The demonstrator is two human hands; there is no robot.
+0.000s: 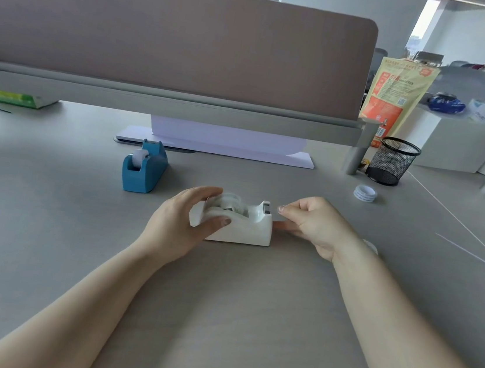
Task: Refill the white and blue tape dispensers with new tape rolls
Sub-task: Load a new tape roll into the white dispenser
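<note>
Centrally on the counter (220,303), the left hand (181,222) clasps the white dispenser (245,227) holding a tape roll (231,202); right hand (312,223) pinches closed at its cutter end, contents unclear. Blue dispenser (144,168) at ten o'clock, spare roll (365,193) at two.

Left hand (190,223): curled, thumb and fingers gripping | Right hand (312,223): fingertips pinched together | Both forearms bare, extended forward

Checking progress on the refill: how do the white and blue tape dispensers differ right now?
The white dispenser sits near, between both hands; the blue dispenser stands untouched farther back. The left hand grips the white one's rear, and the right hand pinches at its cutter end; nothing touches the blue one. Both stand upright on the desk, each with a roll in it.
</note>
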